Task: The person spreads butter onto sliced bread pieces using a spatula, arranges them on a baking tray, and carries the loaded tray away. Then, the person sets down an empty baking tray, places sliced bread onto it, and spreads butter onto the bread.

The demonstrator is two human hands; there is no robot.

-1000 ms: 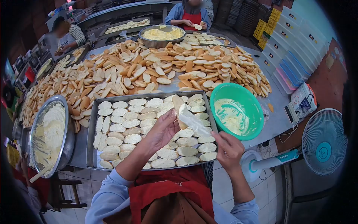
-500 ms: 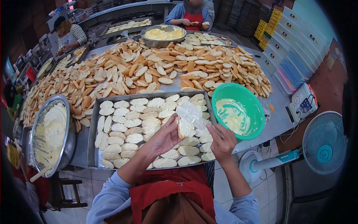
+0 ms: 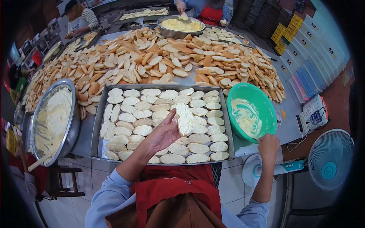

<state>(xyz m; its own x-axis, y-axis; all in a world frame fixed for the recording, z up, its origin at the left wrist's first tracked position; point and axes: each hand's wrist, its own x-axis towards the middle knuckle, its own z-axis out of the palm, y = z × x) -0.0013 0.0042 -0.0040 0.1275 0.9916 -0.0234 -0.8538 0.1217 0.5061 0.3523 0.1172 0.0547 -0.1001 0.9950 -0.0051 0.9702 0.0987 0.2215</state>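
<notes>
Tbl (image 3: 245, 147) tight btwn tray (image 3: 227, 127), grn bowl (image 3: 263, 102).

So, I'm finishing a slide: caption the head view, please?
Left hand holding spread-topped bread above a loaded tray; right hand beside a green bowl.

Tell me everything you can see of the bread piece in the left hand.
The bread piece is a long, rounded slice, its upward face covered with pale, uneven cream; a tan edge shows at its near end. The left hand grips it by its left side, long axis pointing roughly away from the person, over the filled tray. Its underside is hidden.
</notes>
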